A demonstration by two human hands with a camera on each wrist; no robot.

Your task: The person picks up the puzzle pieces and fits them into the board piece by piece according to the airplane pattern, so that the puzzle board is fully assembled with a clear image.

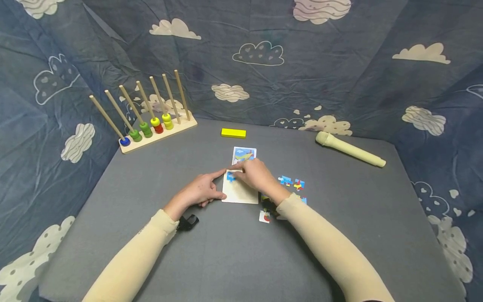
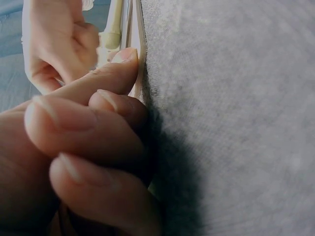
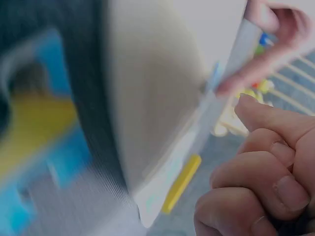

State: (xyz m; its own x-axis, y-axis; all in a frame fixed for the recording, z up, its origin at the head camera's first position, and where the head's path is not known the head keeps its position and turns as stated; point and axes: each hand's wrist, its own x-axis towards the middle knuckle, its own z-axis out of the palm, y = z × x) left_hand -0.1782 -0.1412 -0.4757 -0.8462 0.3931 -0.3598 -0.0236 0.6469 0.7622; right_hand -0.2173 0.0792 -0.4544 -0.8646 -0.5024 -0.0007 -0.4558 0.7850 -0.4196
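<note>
Loose puzzle pieces (image 1: 285, 180) scattered along right edge of pale board (image 1: 241, 193), itself set mid-desk (image 1: 226, 260). Board's left edge touched by left hand (image 1: 198, 189), thumb and index spread, other fingers curled. Blue piece (image 1: 230, 178), lying at board's far left corner, touched by right hand (image 1: 257, 174), index extended; whether pinched, cannot be told. Beyond: picture card (image 1: 240, 153), partly covered; microphone-shaped object (image 1: 351, 149) toward desk's far right corner; yellow block (image 1: 233, 133) near far edge; ringed peg rack (image 1: 164, 134) at far left corner.

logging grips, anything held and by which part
Left hand touches the board at its left edge; whether right hand pinches the blue piece can't be told.
</note>
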